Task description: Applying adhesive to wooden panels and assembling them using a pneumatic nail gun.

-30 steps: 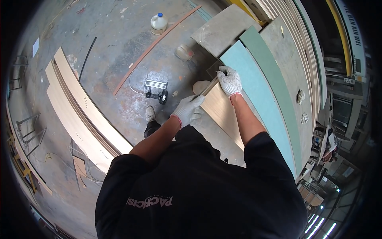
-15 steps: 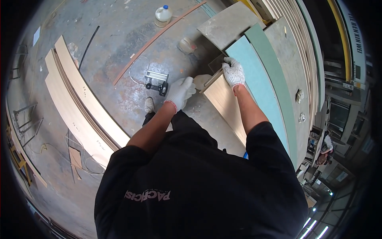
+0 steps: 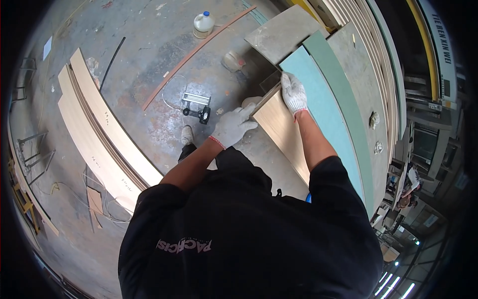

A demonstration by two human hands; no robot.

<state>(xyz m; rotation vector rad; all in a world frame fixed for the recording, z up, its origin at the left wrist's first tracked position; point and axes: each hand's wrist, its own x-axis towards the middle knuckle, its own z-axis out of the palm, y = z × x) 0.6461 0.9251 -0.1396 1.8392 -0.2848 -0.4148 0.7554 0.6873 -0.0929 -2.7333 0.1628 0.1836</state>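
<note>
Panel, wood-faced (image 3: 281, 127), one: we found it ahead of the wearer, left of a pale blue panel (image 3: 326, 117), its nearer end hidden by the sleeve.

Left hand (image 3: 234, 125), gloved: fingers spread wide, tips by the panel's left corner; whether they touched it we could not tell.

Right hand (image 3: 295, 95), gloved: narrow, fingers together over the panel's right corner; how firmly it held, if at all, we could not tell.

Hazards, in our judgement: the panel could have slipped or tipped if its support, hidden from us, was poor and the right hand's hold loose. Fingertips could have been pinched between panel edges, or glove knit snagged on a raw corner. A thin pale hose (image 3: 166, 95) and black power tool (image 3: 197, 110), lying near the shoe (image 3: 186, 135), could have tripped a careless step.

Markings: we listed pale block lettering, upside down, on the black sweatshirt (image 3: 249, 224); large dark capitals on a pale machine panel (image 3: 441, 55) at far right; small handwritten notes on the curved pale boards (image 3: 112, 127) at left. On the blue-capped jug (image 3: 203, 26) we could make out no writing.
</note>
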